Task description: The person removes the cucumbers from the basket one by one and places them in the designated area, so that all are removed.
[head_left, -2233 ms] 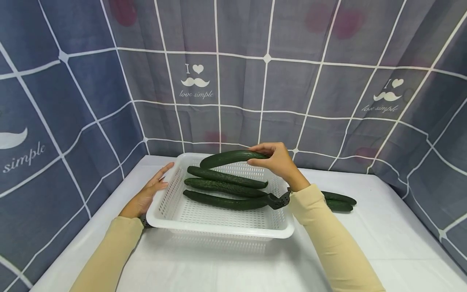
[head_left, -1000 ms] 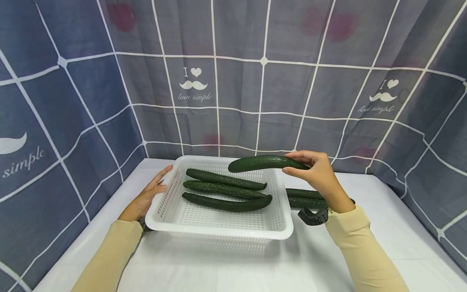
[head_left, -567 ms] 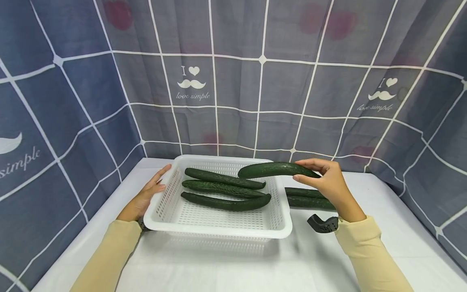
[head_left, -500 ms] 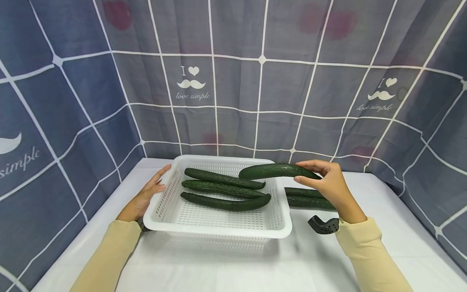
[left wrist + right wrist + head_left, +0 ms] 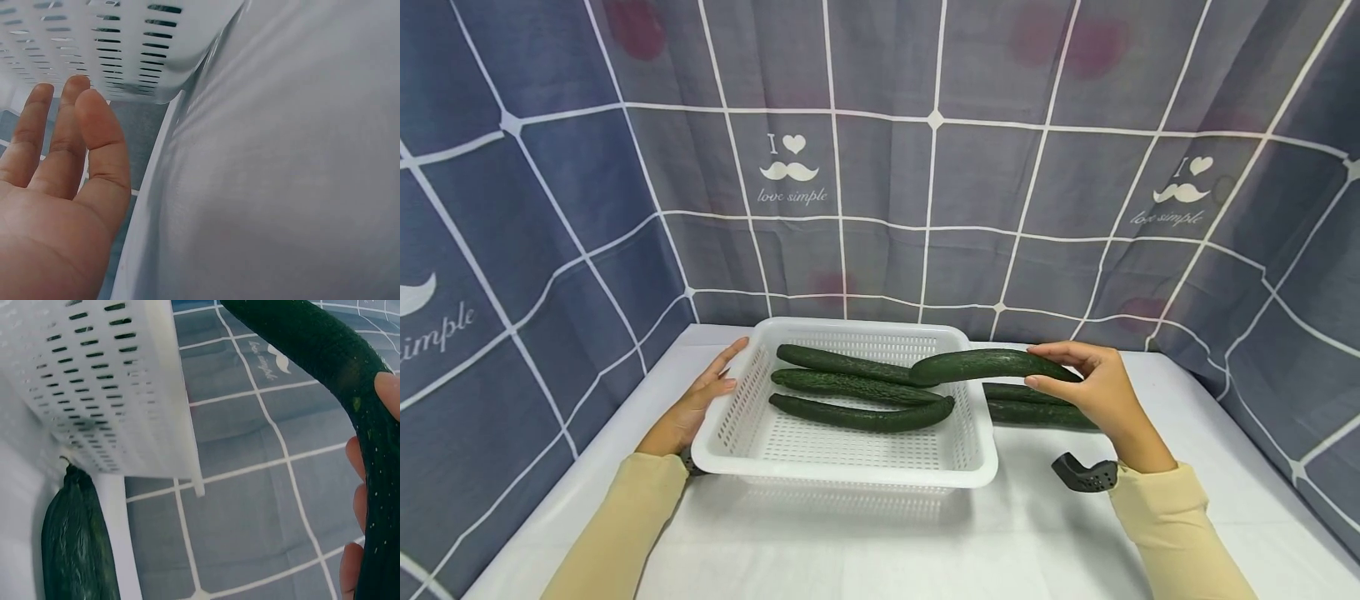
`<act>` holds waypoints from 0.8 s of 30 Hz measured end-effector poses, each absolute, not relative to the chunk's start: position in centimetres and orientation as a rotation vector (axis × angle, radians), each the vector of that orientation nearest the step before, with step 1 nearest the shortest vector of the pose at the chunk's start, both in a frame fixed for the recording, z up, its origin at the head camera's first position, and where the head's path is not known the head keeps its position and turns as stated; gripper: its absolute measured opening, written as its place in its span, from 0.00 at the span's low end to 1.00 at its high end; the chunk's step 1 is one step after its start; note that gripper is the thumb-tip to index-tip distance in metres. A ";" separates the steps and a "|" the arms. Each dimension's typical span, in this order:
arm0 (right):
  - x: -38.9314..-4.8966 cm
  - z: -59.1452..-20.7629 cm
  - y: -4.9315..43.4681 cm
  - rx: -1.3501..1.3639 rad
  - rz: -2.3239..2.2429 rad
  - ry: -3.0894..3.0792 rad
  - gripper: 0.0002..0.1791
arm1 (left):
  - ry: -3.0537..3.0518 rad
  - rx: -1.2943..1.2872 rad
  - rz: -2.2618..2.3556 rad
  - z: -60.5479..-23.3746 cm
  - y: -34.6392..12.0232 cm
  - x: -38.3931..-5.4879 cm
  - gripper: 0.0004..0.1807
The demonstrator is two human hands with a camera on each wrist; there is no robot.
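My right hand [image 5: 1101, 387] pinches one end of a curved dark green cucumber [image 5: 985, 365] between thumb and fingers. Its far end overlaps the right rim of a white perforated plastic basket [image 5: 850, 477]. In the right wrist view the held cucumber [image 5: 312, 347] passes above the basket's side wall [image 5: 100, 369]. Inside the basket lie three more cucumbers [image 5: 865, 414], side by side. At the basket's left rim rests my left hand [image 5: 696, 408], its fingers extended; in the left wrist view the palm and fingers [image 5: 103, 125] are straight beside the slotted wall.
To the right of the basket, cucumbers [image 5: 1037, 414] lie on the white tablecloth [image 5: 850, 550], partly under the held one in the head view. A grey-blue checked curtain [image 5: 887, 167] stands behind and at both sides. Each wrist wears a black camera mount [image 5: 1084, 475].
My right hand has carried the cucumber from over the basket's back to the right and lower, past the right rim. The left hand stays at the left rim.
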State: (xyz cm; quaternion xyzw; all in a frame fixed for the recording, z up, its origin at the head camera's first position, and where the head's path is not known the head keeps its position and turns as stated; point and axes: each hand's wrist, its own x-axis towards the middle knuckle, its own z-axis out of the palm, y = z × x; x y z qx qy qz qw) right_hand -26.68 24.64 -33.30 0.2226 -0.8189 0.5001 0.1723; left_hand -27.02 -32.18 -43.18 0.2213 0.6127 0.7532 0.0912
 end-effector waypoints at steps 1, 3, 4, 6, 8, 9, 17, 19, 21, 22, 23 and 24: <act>-26.7 -33.4 24.8 0.635 1.424 -2.322 0.20 | 1.822 0.654 2.238 -43.2 -32.2 -27.0 0.34; -26.6 -33.5 25.3 0.640 1.443 -2.316 0.20 | 1.829 0.646 2.238 -43.1 -32.1 -26.9 0.34; -26.6 -33.6 25.5 0.643 1.455 -2.309 0.19 | 1.829 0.645 2.238 -43.1 -32.1 -26.9 0.34; -26.6 -33.8 25.9 0.650 1.474 -2.299 0.19 | 1.828 0.654 2.238 -43.1 -32.0 -26.9 0.34; -26.5 -33.9 26.4 0.653 1.486 -2.293 0.19 | 1.826 0.660 2.236 -43.1 -32.0 -26.9 0.35; -26.5 -33.9 26.6 0.654 1.492 -2.290 0.19 | 1.828 0.660 2.234 -43.0 -32.0 -26.9 0.35; -26.7 -34.3 28.4 0.651 1.499 -2.295 0.20 | 1.849 0.627 2.237 -43.0 -32.0 -26.7 0.35; -26.8 -34.4 29.0 0.658 1.514 -2.291 0.20 | 1.844 0.631 2.243 -43.1 -32.0 -26.8 0.35; -26.9 -34.6 29.6 0.666 1.541 -2.285 0.21 | 1.837 0.636 2.250 -43.1 -32.0 -26.8 0.34; -27.0 -34.7 29.9 0.673 1.555 -2.281 0.21 | 1.831 0.638 2.255 -43.2 -32.0 -26.8 0.34; -27.0 -34.7 30.3 0.679 1.574 -2.274 0.22 | 1.826 0.640 2.260 -43.2 -32.0 -26.8 0.34; -27.1 -34.8 30.6 0.686 1.592 -2.268 0.22 | 1.825 0.640 2.261 -43.2 -32.0 -26.8 0.33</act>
